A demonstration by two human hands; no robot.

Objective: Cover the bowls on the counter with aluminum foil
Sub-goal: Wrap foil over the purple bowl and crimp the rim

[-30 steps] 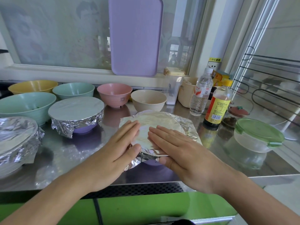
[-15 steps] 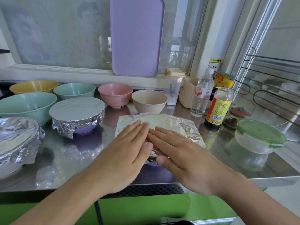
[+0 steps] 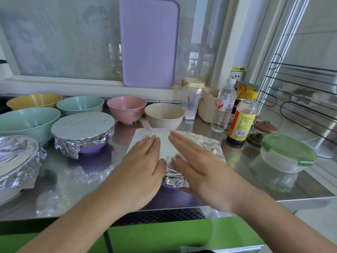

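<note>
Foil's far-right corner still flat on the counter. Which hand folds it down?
Right, probably. The right hand lies flat on the aluminum foil sheet, nearest that unfolded corner; the left hand presses the opposite side, steadying the purple bowl.

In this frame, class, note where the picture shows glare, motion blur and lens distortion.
Head view: glare whitens the foil sheet between the hands; the right hand is smeared by motion blur, the left hand sharper; wide-angle distortion bows the window frame and the wire rack at the edges.
</note>
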